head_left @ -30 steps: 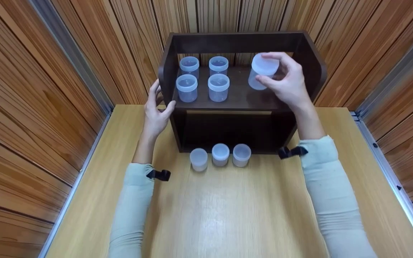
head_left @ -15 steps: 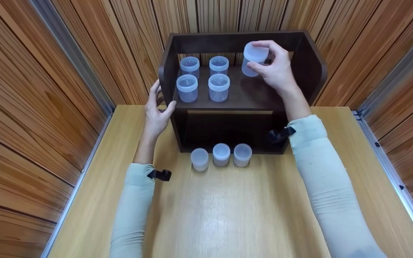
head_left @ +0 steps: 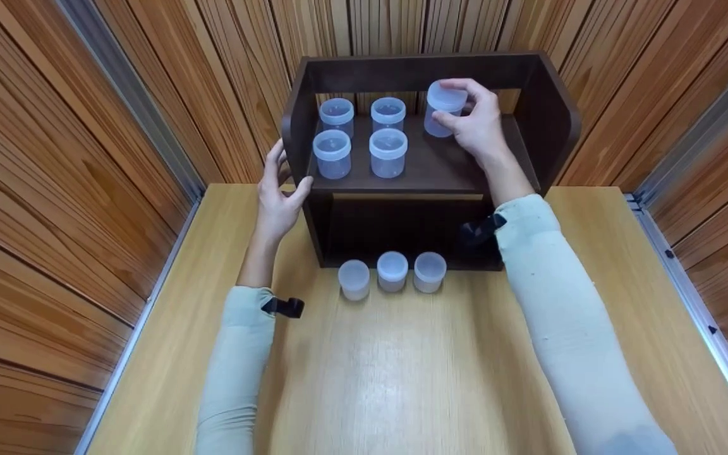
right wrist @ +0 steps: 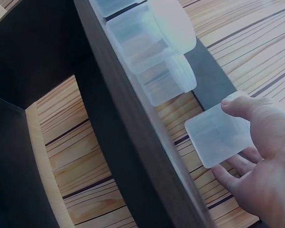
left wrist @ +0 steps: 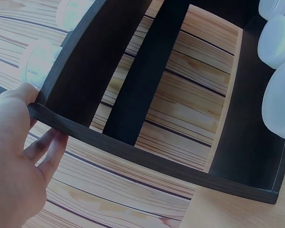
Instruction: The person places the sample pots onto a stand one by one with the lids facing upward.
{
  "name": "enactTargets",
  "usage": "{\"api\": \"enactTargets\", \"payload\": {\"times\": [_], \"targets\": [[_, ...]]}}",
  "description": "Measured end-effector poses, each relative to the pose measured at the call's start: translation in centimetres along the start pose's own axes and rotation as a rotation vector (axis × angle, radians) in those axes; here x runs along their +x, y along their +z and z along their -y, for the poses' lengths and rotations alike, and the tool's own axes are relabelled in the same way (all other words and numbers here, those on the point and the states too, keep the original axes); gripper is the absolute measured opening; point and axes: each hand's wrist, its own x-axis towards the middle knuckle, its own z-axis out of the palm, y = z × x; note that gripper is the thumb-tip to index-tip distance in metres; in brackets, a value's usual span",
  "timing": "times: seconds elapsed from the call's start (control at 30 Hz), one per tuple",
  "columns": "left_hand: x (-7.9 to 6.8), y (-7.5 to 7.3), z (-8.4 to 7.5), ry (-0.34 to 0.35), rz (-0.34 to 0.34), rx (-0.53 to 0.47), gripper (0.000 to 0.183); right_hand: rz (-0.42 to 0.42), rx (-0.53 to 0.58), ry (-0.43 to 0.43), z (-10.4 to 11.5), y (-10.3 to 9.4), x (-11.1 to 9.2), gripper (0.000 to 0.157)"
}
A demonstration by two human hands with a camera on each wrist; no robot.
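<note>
Right hand (head_left: 481,123), its grip holding a jar (head_left: 438,104), has shifted leftward (left hand (head_left: 279,205) clasps the shelf (head_left: 430,174)), apparently aligning it with the rear jars (head_left: 388,115).

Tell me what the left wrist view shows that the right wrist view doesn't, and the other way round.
Only the left wrist view shows the left hand, gripping the side of the dark shelf unit, and the three front jars that stand on the table before it, partly cut off by the frame.

Only the right wrist view shows the right hand and the held jar between its thumb and fingers.

Both show parts of the shelf unit, some upper-board jars and the striped wood wall.
</note>
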Motion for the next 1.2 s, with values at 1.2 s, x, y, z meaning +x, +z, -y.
{"api": "enactTargets", "payload": {"times": [1.2], "targets": [[-0.1, -0.1, -0.3, -0.043, 0.009, 0.025, 0.076, 0.000, 0.003, -0.024, -1.7, 0.3, -0.5, 0.070]]}}
